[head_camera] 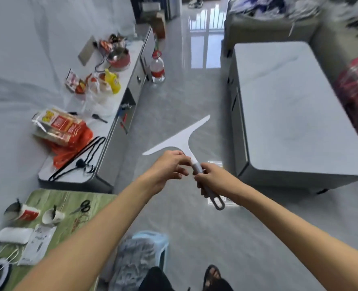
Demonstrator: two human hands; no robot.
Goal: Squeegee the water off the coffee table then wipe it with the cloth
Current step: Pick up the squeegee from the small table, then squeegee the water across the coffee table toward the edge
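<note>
**Still standing off: squeegee in both hands, table not yet touched**

Far to your left a low cabinet (119, 101) runs along the wall, its top crowded with snack bags, a yellow bottle and a black cord; none of that belongs to this job. Nearer you on that side sits a small green-topped table (54, 198) with cups and scissors on it. Just ahead of your feet, a grey fluffy cloth (136, 257) lies draped over a pale blue stool (161, 244). I take that to be the wiping cloth for later, though its shape is blurred.

Your left hand (169, 166) is pinching with thumb and fingertips at the neck of the squeegee (184, 141), where the white blade part meets the grey handle. Your right hand (211, 181) is closed round that handle, its hanging loop sticking out below your fist. The blade is held in the air over the floor, tilted up and away from you, touching nothing.

To your right stands the coffee table (295, 114), pale grey and bare on top, well apart from the blade. Whether water lies on it I cannot make out from here.

So you are at the very start: tool gripped, no stroke made. Next, I judge, you need to step right, let go with the left hand, and set the blade edge flat on the far end of the tabletop before you pull.
</note>
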